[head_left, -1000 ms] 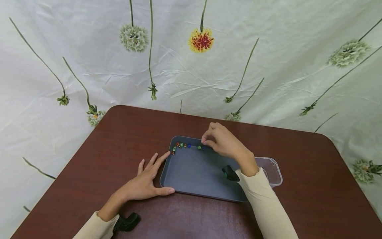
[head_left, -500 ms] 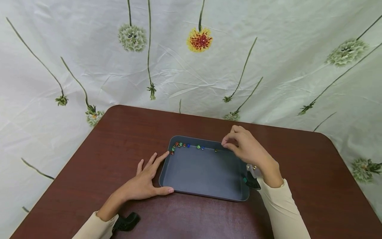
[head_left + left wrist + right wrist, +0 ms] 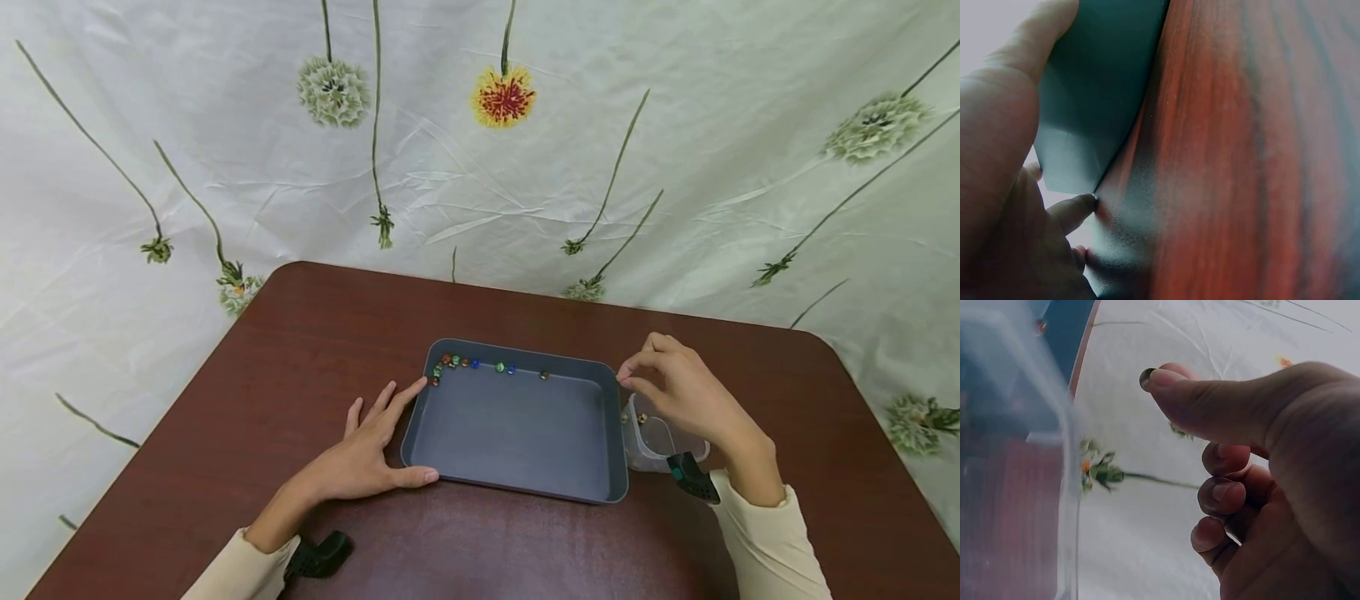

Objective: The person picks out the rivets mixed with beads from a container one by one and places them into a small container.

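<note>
A grey tray lies on the table, with several coloured marbles along its back wall and back left corner. My left hand has its fingers spread at the tray's left side, index fingertip by the rim and thumb at the front left corner. To the right, my right hand is raised over a clear plastic container. In the right wrist view, a small dark marble is pinched between thumb and index finger, the other fingers curled.
The container stands against the tray's right side, with a few marbles inside. A brown wooden table carries both. Behind it hangs a pale cloth printed with flowers.
My right hand has moved right, from the tray's back wall to above the container. A marble near the middle of the back wall has come into view. My left hand stays put.
</note>
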Action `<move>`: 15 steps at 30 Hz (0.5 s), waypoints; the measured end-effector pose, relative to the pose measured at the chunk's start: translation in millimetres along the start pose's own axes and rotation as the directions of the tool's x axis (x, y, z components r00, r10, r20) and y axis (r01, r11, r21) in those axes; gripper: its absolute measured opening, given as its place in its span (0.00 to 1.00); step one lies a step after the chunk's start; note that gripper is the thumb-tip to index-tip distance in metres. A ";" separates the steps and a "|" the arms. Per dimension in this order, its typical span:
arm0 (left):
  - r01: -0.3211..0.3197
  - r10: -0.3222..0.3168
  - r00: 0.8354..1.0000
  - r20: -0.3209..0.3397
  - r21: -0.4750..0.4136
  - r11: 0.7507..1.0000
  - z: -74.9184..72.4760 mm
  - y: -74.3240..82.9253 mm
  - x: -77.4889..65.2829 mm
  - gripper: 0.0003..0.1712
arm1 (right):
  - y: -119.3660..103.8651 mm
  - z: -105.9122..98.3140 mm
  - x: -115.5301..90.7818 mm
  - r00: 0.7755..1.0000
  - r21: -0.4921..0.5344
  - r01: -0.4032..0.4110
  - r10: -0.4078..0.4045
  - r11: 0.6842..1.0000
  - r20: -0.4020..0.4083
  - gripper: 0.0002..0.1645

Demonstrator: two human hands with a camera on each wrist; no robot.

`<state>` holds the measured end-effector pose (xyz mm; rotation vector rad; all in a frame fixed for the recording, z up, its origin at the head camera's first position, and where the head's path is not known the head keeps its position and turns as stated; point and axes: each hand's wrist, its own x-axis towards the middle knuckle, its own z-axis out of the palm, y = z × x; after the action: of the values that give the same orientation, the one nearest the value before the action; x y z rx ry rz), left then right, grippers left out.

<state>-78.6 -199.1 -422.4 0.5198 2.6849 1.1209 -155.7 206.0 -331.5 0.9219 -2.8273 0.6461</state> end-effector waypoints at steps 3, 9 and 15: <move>0.003 -0.003 1.000 0.005 0.000 1.000 -0.7 1.3 0.2 0.62 | 3.9 -2.4 -10.3 1.000 -0.012 -0.023 0.023 1.000 0.002 0.07; 0.007 -0.007 1.000 0.010 0.001 1.000 -1.9 2.6 -0.1 0.61 | 9.6 -3.3 -25.6 1.000 -0.017 -0.026 0.027 1.000 0.009 0.07; 0.012 -0.012 1.000 0.012 0.004 1.000 0.3 0.4 0.8 0.62 | 16.9 -2.5 -34.3 0.999 -0.003 -0.041 0.041 0.999 0.002 0.09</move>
<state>-79.1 -198.3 -422.3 0.5091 2.6773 1.1066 -137.8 237.9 -342.9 0.8665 -2.8548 0.6461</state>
